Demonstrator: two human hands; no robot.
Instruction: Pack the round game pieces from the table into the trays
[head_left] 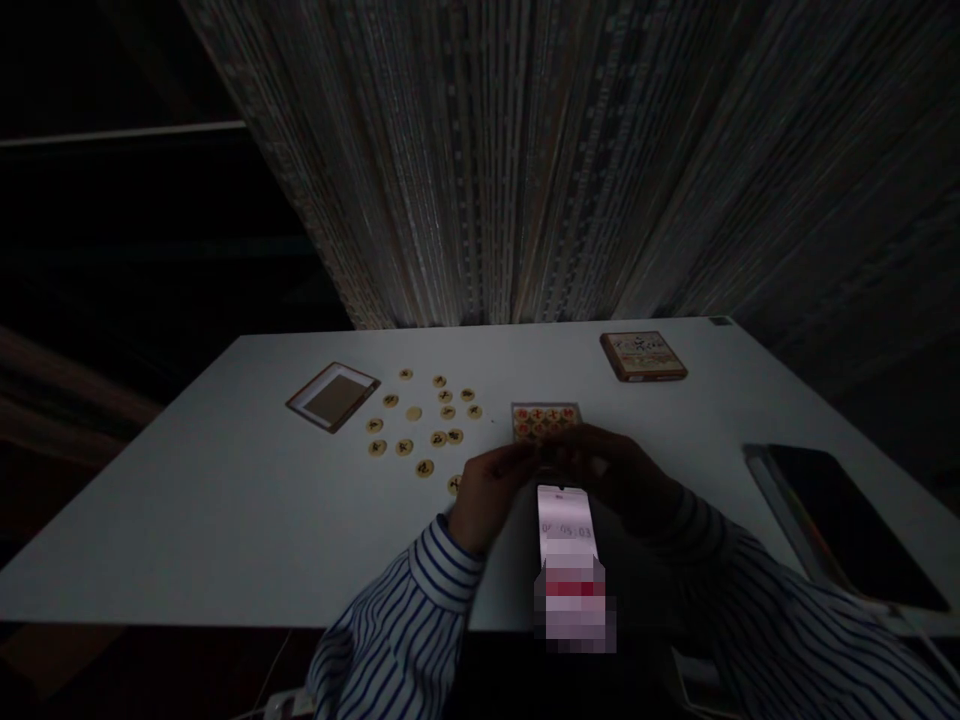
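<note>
My left hand (pixel 491 495) and my right hand (pixel 619 480) meet over the near middle of a white table (pixel 225 500), fingers curled together just in front of a small tray of round game pieces (pixel 546 420). What the fingers hold is hidden in the dark. A lit phone (pixel 568 545) stands between my wrists with its screen toward me. Several round wooden discs (pixel 431 425) lie scattered to the left of the tray. Both sleeves are white with blue stripes.
An open box lid (pixel 332 396) lies left of the discs. A closed printed game box (pixel 643 356) sits at the far right. A dark tablet (pixel 844 525) rests at the right edge. A curtain hangs behind the table.
</note>
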